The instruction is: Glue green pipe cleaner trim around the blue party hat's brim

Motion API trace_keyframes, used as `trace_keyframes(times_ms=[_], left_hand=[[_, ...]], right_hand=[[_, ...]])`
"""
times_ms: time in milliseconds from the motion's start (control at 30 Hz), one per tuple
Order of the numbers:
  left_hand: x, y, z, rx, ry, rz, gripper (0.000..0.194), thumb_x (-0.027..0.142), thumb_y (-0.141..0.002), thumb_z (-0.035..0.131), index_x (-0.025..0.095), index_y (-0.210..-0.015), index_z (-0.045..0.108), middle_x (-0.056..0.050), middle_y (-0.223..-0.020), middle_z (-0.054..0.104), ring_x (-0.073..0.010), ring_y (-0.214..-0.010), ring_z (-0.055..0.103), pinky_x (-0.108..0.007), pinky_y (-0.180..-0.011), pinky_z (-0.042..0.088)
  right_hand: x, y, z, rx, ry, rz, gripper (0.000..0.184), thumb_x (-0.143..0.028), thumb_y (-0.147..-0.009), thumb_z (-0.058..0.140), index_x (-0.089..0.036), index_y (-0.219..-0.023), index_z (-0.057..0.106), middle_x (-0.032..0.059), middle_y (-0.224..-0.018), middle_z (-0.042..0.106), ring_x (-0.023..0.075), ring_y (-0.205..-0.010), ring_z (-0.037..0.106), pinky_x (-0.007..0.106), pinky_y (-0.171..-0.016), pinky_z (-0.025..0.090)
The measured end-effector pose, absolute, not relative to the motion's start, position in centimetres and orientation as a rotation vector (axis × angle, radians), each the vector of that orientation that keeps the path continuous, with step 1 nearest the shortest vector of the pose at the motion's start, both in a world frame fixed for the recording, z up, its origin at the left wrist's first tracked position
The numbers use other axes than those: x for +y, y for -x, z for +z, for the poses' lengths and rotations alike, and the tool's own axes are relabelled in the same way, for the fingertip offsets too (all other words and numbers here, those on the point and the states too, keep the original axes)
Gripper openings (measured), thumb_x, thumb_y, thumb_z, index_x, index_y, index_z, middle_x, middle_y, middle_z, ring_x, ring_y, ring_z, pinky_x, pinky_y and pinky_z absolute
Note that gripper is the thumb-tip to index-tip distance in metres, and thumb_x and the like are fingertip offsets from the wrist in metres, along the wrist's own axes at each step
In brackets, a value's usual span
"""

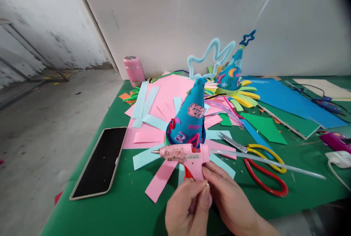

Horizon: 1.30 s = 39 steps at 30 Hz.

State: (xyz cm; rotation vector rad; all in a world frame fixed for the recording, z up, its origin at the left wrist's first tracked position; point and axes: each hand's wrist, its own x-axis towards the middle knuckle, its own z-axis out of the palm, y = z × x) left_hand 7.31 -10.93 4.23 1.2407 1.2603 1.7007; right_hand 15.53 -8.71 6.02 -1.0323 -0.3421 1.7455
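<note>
Glue gun [192,155] stands crosswise on the near side of the blue cone hat [186,119], nozzle [155,152] beyond its left edge; left hand [189,206] and right hand [233,197] both clasp the handle [197,172].

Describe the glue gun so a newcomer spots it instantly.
On the green table, find the nearer blue cone hat. Just in front of its base is the pink glue gun. Unlike nearby pink paper strips, it has a metal nozzle and a clear rear stick.
</note>
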Motion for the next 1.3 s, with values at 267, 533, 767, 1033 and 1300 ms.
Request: trace_keyframes(times_ms=[267, 533, 767, 1033, 1300], left_hand=[[-11.4, -7.3, 4.4, 1.410, -0.779, 1.641, 0.005, 0.020, -0.063, 0.071, 0.021, -0.067, 0.069, 0.001, -0.064, 0.064, -0.0075, -0.050, 0.051, -0.015, -0.047, 0.041], [-10.0, -6.4, 4.8, 1.023, -0.143, 1.304, 0.021, 0.025, -0.055, 0.077, 0.014, -0.058, 0.059, 0.006, -0.050, 0.049, -0.0018, -0.042, 0.039, -0.009, -0.038, 0.028], [-10.0, -6.7, 1.7, 1.160, -0.115, 1.338, 0.016, 0.022, -0.064, 0.067, 0.019, -0.079, 0.063, 0.000, -0.077, 0.066, -0.0124, -0.072, 0.062, -0.018, -0.061, 0.049], [-10.2, -5.9, 1.4, 1.175, -0.654, 1.330, 0.026, 0.039, -0.074, 0.062, 0.014, -0.079, 0.067, -0.005, -0.072, 0.066, -0.0170, -0.070, 0.060, -0.026, -0.067, 0.049], [-10.3, -5.2, 2.1, 1.241, -0.743, 1.339, 0.026, 0.039, -0.073, 0.065, 0.014, -0.068, 0.067, -0.001, -0.061, 0.059, -0.0123, -0.061, 0.050, -0.020, -0.057, 0.043]], right_hand=[[-8.2, -15.4, 6.5, -0.295, 0.879, 1.755, 0.012, -0.024, -0.070, 0.071, -0.027, -0.082, 0.070, -0.0034, -0.077, 0.070, 0.0096, -0.069, 0.062, 0.020, -0.069, 0.046], [-7.9, -15.1, 6.7, -0.408, 0.848, 1.746, 0.013, -0.026, -0.075, 0.066, -0.027, -0.088, 0.069, -0.0015, -0.082, 0.069, 0.0117, -0.073, 0.062, 0.025, -0.074, 0.046], [-8.1, -14.6, 6.8, -0.435, 0.914, 1.766, 0.020, -0.027, -0.078, 0.062, -0.026, -0.098, 0.068, 0.0011, -0.095, 0.069, 0.0143, -0.086, 0.061, 0.027, -0.080, 0.045], [-8.1, -14.4, 7.2, -0.392, 0.952, 1.745, 0.022, -0.027, -0.076, 0.065, -0.024, -0.097, 0.068, 0.0024, -0.095, 0.069, 0.0157, -0.089, 0.061, 0.029, -0.083, 0.046], [-8.1, -14.2, 6.8, -0.410, 0.993, 1.721, 0.025, -0.031, -0.073, 0.067, -0.023, -0.097, 0.068, 0.0022, -0.093, 0.069, 0.0155, -0.090, 0.060, 0.028, -0.084, 0.044]])
